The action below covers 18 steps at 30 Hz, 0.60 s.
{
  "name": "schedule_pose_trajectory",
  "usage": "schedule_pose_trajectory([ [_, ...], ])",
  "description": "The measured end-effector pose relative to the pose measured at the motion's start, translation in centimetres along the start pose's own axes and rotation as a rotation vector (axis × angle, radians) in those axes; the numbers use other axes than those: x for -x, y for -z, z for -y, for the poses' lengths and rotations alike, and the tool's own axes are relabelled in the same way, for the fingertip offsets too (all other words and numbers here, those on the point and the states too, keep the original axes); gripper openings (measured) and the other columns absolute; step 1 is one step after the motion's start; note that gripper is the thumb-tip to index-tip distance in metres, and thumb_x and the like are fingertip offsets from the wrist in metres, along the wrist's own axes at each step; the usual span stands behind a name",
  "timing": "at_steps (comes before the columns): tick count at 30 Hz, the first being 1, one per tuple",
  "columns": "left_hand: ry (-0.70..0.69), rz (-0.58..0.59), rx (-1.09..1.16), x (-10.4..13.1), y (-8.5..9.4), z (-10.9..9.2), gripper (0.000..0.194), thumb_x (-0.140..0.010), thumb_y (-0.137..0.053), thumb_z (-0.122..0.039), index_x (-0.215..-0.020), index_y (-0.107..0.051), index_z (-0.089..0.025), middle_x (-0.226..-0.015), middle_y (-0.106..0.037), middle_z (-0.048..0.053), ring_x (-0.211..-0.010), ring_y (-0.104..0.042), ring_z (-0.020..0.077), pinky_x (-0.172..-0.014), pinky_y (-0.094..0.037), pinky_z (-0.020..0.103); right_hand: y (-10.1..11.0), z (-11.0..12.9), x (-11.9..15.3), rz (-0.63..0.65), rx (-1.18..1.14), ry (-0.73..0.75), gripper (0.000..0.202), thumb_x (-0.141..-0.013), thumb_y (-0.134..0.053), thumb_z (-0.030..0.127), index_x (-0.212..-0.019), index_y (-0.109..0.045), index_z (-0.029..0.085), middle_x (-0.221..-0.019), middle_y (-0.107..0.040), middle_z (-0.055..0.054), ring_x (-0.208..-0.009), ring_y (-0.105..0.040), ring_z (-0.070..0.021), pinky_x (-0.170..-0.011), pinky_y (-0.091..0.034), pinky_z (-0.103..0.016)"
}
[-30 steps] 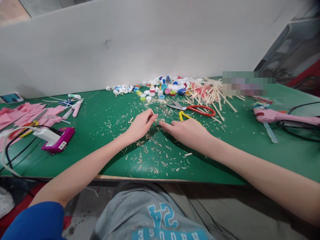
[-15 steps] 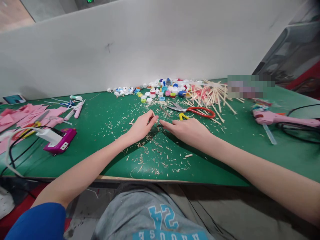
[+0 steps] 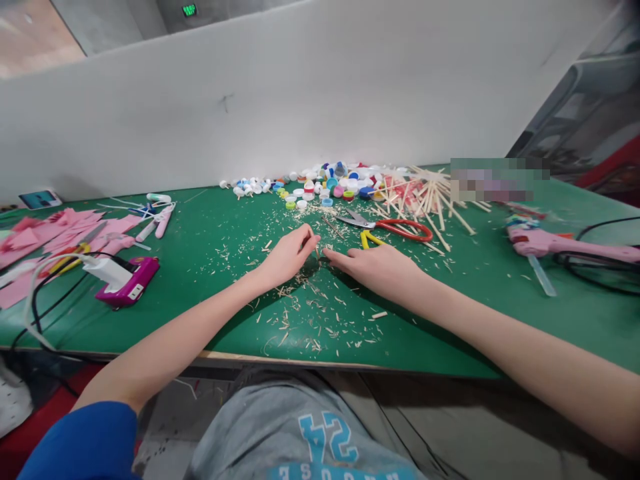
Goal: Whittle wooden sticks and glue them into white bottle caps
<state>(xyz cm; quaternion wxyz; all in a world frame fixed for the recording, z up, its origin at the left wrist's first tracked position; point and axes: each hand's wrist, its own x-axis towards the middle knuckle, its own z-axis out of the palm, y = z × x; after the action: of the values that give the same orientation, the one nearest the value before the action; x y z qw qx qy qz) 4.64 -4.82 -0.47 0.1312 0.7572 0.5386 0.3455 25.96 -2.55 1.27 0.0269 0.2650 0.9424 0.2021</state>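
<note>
My left hand (image 3: 291,253) is closed, thumb and fingers pinching a short thin wooden stick (image 3: 317,251). Just to its right, my right hand (image 3: 375,265) is curled with its index finger pointing at the stick. A yellow-handled cutting tool (image 3: 370,237) sticks out from behind the right hand; most of it is hidden by the palm. Wood shavings (image 3: 320,313) lie scattered under and around both hands. Beyond the right hand, scissors with red-orange handles (image 3: 407,230) rest partly open on the green table (image 3: 220,230).
Bottle caps (image 3: 325,183) pile against the white partition (image 3: 280,93). Wooden sticks (image 3: 443,200) fan out beside them. Pink sheets (image 3: 60,233), a purple power socket (image 3: 131,283) and cables are at left. A pink glue gun (image 3: 550,237) lies at right with a black cord.
The view has shifted slightly, so everything sits a little lower and to the right. A dark blade tip seen earlier by the right index finger is now hard to make out. Both hands stay close together.
</note>
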Motion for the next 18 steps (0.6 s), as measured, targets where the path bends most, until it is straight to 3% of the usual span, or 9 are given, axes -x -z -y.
schedule_pose_trajectory([
  [3, 0.007, 0.001, 0.005, 0.00, -0.07, 0.13, 0.029, -0.099, -0.038, -0.040, -0.078, -0.041, -0.020, -0.066, -0.045, -0.003, -0.061, -0.041, 0.0114, -0.060, -0.034, 0.026, 0.54, 0.14, -0.08, 0.021, 0.017, -0.032, 0.057, -0.088, -0.038, 0.008, -0.144, -0.040, 0.022, -0.077, -0.064, -0.003, -0.048, -0.043, -0.0106, -0.050, -0.019, -0.030],
  [7, 0.006, 0.004, 0.012, 0.12, -0.05, -0.03, 0.027, -0.099, -0.038, -0.039, -0.079, -0.041, -0.020, -0.066, -0.045, -0.003, -0.061, -0.041, 0.0113, -0.062, -0.034, 0.026, 0.20, 0.12, -0.23, 0.040, -0.001, 0.016, 0.044, -0.094, -0.036, 0.017, -0.137, -0.046, 0.022, -0.073, -0.062, -0.002, -0.049, -0.043, -0.0112, -0.050, -0.017, -0.029],
  [14, 0.014, 0.035, 0.025, 0.02, 0.05, 0.26, 0.024, -0.099, -0.036, -0.036, -0.081, -0.040, -0.021, -0.067, -0.046, -0.003, -0.062, -0.043, 0.0117, -0.062, -0.034, 0.027, -0.09, -0.58, 0.13, -0.079, 0.080, -0.008, 0.057, -0.090, -0.035, 0.010, -0.144, -0.037, 0.024, -0.073, -0.060, -0.003, -0.050, -0.041, -0.0114, -0.049, -0.014, -0.030],
  [18, 0.027, 0.038, 0.032, -0.09, -0.01, 0.44, 0.025, -0.100, -0.034, -0.036, -0.081, -0.039, -0.021, -0.068, -0.047, -0.002, -0.062, -0.043, 0.0120, -0.062, -0.034, 0.027, 0.18, -0.58, 0.19, -0.071, 0.092, -0.026, 0.056, -0.090, -0.035, 0.010, -0.144, -0.039, 0.025, -0.072, -0.060, -0.002, -0.050, -0.040, -0.0116, -0.048, -0.014, -0.030],
])
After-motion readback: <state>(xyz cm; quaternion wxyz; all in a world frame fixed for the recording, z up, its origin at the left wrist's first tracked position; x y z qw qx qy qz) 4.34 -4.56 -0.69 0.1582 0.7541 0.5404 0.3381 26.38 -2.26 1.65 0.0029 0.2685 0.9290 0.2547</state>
